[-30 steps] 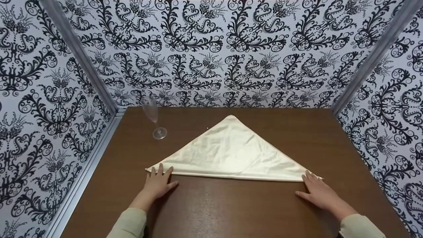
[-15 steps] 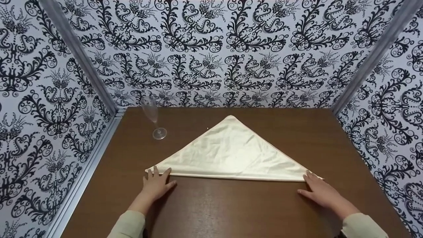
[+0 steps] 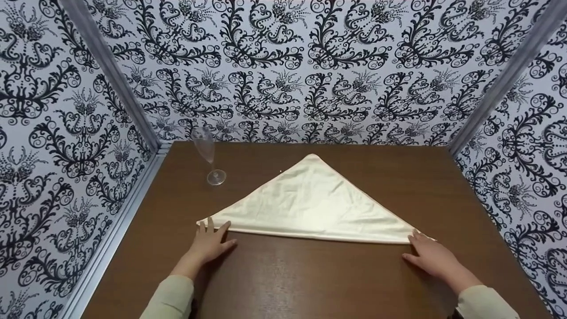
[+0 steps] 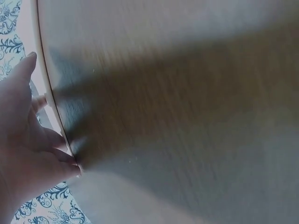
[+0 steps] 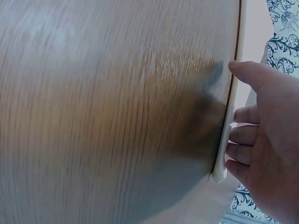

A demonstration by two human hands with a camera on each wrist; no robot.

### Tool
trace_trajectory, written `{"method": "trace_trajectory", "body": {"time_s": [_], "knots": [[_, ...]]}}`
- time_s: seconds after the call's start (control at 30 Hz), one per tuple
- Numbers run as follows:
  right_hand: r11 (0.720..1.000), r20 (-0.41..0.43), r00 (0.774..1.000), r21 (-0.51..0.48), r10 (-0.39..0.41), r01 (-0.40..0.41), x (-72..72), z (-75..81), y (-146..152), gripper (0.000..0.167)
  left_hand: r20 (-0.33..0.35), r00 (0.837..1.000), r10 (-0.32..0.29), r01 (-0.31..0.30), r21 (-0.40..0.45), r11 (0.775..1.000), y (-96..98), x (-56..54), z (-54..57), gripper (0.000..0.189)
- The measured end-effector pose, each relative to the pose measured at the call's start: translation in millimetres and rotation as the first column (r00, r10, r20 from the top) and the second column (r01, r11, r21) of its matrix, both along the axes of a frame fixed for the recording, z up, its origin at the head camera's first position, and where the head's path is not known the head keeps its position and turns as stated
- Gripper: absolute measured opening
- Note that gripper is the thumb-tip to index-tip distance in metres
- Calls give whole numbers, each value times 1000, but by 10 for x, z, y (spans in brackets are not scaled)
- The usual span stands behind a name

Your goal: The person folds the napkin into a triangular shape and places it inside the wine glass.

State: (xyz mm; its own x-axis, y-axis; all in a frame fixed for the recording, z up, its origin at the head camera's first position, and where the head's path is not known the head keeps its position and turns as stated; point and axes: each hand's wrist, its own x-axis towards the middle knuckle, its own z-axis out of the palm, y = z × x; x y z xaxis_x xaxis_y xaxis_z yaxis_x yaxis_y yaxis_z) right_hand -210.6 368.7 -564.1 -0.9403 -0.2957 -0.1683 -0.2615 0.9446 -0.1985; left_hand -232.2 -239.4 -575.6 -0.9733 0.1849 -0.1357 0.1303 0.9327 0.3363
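Note:
A cream cloth napkin (image 3: 310, 204) lies on the table as a flat triangle, its point away from me and its long folded edge towards me. My left hand (image 3: 206, 246) rests its spread fingertips on the left corner, the thumb out over the wood. On the right corner lie the fingertips of my right hand (image 3: 432, 256), also with the thumb apart. In the left wrist view, the left hand (image 4: 28, 144) has its fingers at the napkin's edge (image 4: 44, 70). The right wrist view shows the right hand (image 5: 275, 140) beside the rolled-looking edge (image 5: 229, 123).
An upright clear champagne flute (image 3: 216, 177) stands at the back left of the brown wooden table (image 3: 283, 283). Patterned black-and-white walls (image 3: 283, 88) enclose the table at the back and both sides.
My left hand draws slightly back, then moves a little forward, and the napkin's left corner shifts slightly away from me. The right hand stays nearly still. The head view shifts slightly.

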Motion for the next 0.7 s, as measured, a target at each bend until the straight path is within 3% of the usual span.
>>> {"method": "trace_trajectory", "body": {"time_s": [0.17,0.27,0.47,0.7], "knots": [[999,-49,999,48,16,-14,-16,1,-24,60,-25,1000,-14,13,-22,1000,-27,-100,22,69],[993,-148,987,107,63,-47,-51,-3,-23,43,-43,999,-20,19,-23,1000,-32,-186,39,70],[985,-347,926,134,146,-106,-108,-10,8,17,-43,999,-17,17,-17,1000,-54,-354,47,65],[990,-503,853,63,143,-129,-122,-59,21,29,-27,999,-23,22,-35,999,-70,-482,40,64]]}}
